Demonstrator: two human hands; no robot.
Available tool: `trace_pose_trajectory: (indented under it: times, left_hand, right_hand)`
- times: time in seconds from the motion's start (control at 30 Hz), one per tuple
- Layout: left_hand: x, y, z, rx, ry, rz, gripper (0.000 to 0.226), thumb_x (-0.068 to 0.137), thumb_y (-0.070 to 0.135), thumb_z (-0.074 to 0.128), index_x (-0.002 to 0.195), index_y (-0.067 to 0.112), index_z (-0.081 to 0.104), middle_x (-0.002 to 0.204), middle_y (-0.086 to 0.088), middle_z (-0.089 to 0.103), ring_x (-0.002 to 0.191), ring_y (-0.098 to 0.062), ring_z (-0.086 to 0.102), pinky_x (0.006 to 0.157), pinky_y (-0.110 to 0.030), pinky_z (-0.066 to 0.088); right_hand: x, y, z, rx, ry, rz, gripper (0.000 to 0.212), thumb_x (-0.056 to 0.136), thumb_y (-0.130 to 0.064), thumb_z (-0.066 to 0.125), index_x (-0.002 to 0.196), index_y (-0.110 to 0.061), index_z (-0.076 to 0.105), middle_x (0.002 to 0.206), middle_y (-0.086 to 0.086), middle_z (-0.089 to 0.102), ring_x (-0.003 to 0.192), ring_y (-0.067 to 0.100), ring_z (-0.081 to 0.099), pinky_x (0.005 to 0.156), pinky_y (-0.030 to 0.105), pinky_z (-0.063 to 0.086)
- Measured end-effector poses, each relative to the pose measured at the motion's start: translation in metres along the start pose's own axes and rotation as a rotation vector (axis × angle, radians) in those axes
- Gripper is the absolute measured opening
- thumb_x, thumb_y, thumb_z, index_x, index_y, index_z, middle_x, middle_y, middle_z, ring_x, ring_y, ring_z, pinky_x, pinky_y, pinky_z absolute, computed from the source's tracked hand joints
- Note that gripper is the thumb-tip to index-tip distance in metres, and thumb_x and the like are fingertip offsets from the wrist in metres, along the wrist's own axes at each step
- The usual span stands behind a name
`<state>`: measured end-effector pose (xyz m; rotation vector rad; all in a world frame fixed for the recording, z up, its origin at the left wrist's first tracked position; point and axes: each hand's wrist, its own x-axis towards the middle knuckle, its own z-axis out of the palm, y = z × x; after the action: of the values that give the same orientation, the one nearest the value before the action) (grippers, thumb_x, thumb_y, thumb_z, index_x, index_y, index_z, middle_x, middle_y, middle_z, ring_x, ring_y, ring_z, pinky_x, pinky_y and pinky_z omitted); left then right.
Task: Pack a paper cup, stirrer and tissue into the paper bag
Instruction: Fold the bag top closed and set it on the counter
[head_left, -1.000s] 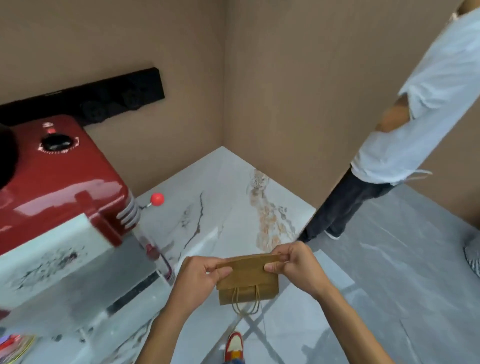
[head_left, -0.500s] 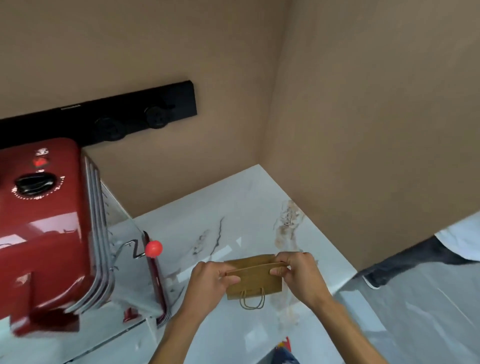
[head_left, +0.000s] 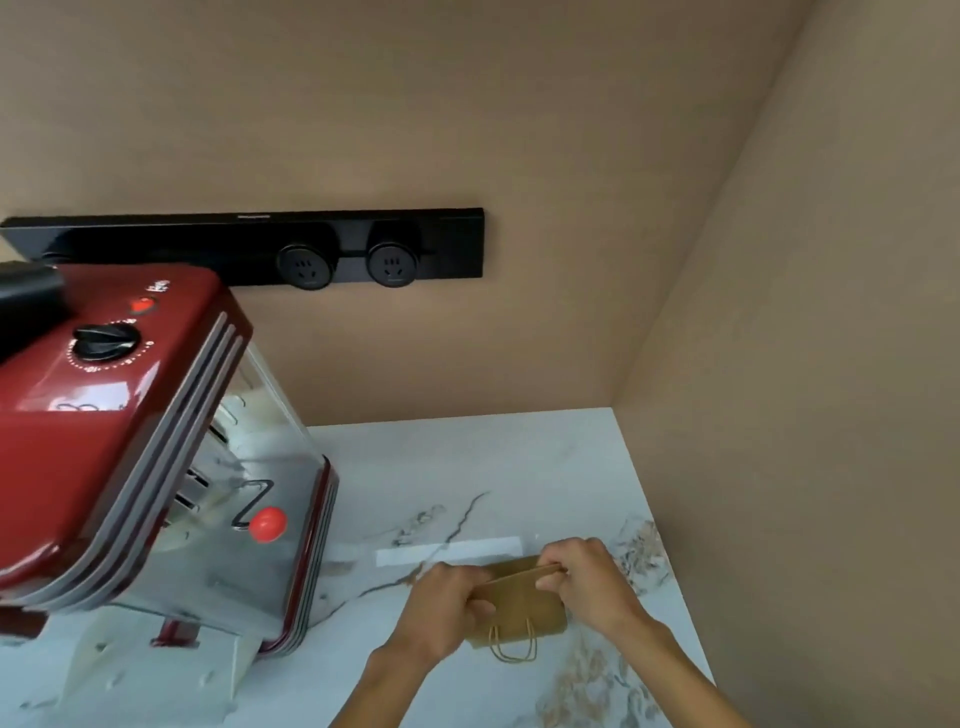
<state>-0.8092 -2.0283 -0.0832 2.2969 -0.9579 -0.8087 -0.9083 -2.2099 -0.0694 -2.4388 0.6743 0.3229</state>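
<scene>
A small brown paper bag with twine handles hanging below it is held flat just above the white marbled counter. My left hand pinches the bag's left top edge. My right hand pinches the right top edge, and the mouth is barely parted. No paper cup, stirrer or tissue is in view.
A red and glass countertop machine with a red knob stands at the left, close to my left hand. A black socket strip runs along the tan back wall. A side wall bounds the counter on the right.
The view has swung left onto the counter; the standing person and the floor are gone from sight. The bag, still in both hands, now hangs over the counter near the machine.
</scene>
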Motion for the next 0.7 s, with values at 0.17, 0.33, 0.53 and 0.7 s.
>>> trace_pose_trajectory:
  times: [0.17,0.33,0.53,0.7]
  left_hand:
    - [0.019,0.014,0.009,0.264,-0.027,0.02,0.044,0.087,0.028,0.056,0.131,0.033,0.057,0.123,0.001,0.069,0.112,-0.023,0.062,0.087,-0.028,0.047]
    - [0.023,0.014,0.02,0.356,0.029,-0.055,0.031,0.092,0.041,0.048,0.118,0.027,0.06,0.115,0.001,0.071,0.106,-0.023,0.064,0.085,-0.036,0.052]
    - [0.022,0.008,0.029,0.403,0.104,-0.036,0.027,0.097,0.037,0.041,0.117,0.031,0.058,0.11,0.003,0.071,0.1,-0.022,0.065,0.081,-0.037,0.052]
    - [0.022,-0.001,0.024,0.404,0.079,0.01,0.032,0.098,0.041,0.039,0.127,0.038,0.052,0.115,0.007,0.069,0.102,-0.02,0.063,0.083,-0.036,0.051]
  right_hand:
    - [0.023,-0.002,-0.007,-0.236,-0.165,-0.204,0.018,0.087,-0.013,0.061,0.089,-0.029,0.069,0.096,0.005,0.069,0.09,0.019,0.067,0.076,0.029,0.051]
    - [0.028,-0.011,0.001,-0.421,-0.195,-0.402,0.024,0.091,-0.017,0.056,0.111,-0.027,0.067,0.109,0.009,0.071,0.102,0.03,0.064,0.085,0.038,0.052]
    - [0.029,0.0,0.011,-0.408,-0.138,-0.422,0.021,0.097,-0.03,0.049,0.11,-0.027,0.064,0.103,0.008,0.071,0.099,0.032,0.064,0.082,0.04,0.051]
    - [0.026,0.008,0.006,-0.338,-0.096,-0.431,0.022,0.098,-0.034,0.051,0.114,-0.03,0.064,0.101,0.007,0.072,0.098,0.03,0.065,0.081,0.037,0.049]
